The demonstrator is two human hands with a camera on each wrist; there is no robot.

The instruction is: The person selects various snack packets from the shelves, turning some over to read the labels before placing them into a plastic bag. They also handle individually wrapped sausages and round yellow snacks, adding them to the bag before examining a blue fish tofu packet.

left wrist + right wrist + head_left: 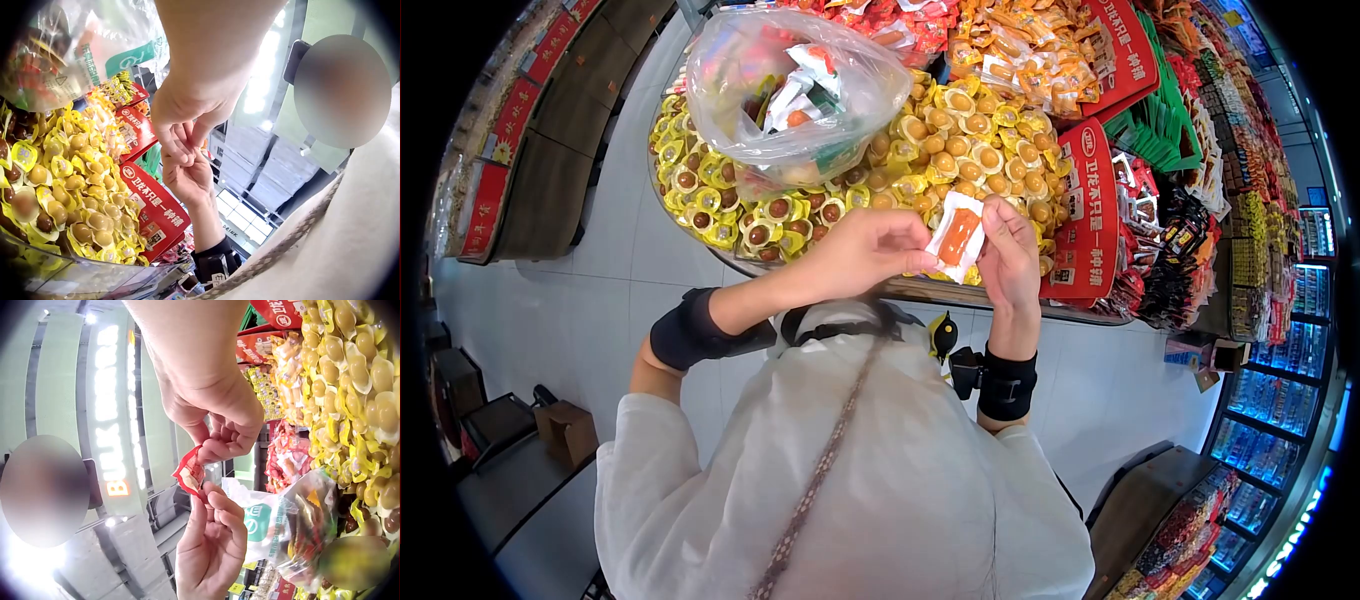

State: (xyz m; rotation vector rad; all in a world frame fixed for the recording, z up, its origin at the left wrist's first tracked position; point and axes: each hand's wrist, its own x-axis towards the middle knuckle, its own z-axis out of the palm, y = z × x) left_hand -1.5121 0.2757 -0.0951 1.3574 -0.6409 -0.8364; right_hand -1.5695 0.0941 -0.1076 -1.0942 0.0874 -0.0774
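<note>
Between both hands is a small sealed packet, white-edged with an orange-brown piece showing; its red and cream side faces the right wrist view. The left hand pinches its left lower edge between thumb and fingers. The right hand pinches the opposite edge, thumb and curled fingers together. In the left wrist view the left hand and right hand meet, and the fingers hide nearly all of the packet. Just beyond the hands lie yellow-wrapped eggs.
A clear plastic bag holding packets rests on the egg display, left of the hands. Red signs stand at the right, beside dark packets. Orange packets fill the far side. The display's rim runs below the hands.
</note>
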